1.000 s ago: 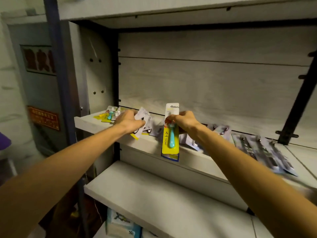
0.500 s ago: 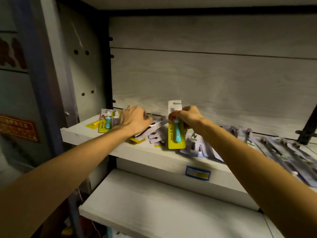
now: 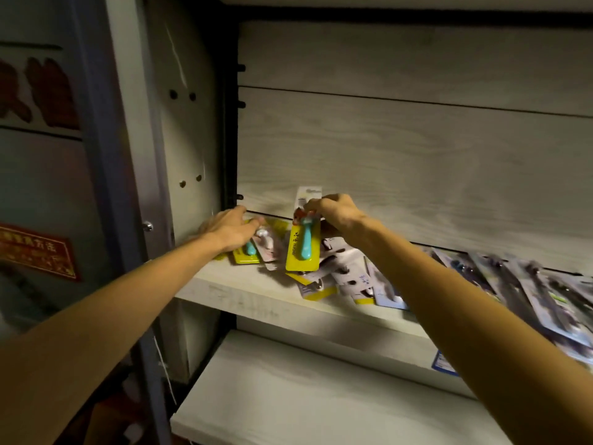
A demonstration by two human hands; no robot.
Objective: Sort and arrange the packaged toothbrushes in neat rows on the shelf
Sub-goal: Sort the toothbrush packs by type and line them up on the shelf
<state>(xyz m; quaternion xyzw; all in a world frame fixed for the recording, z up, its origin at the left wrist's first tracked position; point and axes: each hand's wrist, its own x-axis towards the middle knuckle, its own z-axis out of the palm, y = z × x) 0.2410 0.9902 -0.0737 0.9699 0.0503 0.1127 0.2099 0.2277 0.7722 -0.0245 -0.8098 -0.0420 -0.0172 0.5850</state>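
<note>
My right hand (image 3: 335,212) pinches the top of a yellow card pack with a teal toothbrush (image 3: 303,248), held upright just above the shelf board (image 3: 253,295). At the shelf's far left corner my left hand (image 3: 229,231) lies with fingers stretched over a small stack of packs: a yellow one with a teal brush (image 3: 245,253) and a white one (image 3: 268,247) beside it. A loose, overlapping heap of white and yellow packs (image 3: 348,276) sits under and right of the held pack.
Several darker, blurred toothbrush packs (image 3: 529,287) fan out along the shelf to the right. The cabinet's side panel (image 3: 186,139) and wood-grain back wall (image 3: 401,162) close in the corner. A lower shelf (image 3: 305,396) juts out below, with a blue price tag (image 3: 444,364) on the upper shelf's edge.
My left hand moved left to the shelf corner and laid its white pack down by the yellow stack. My right hand kept the yellow pack upright; the view swung closer and leftward.
</note>
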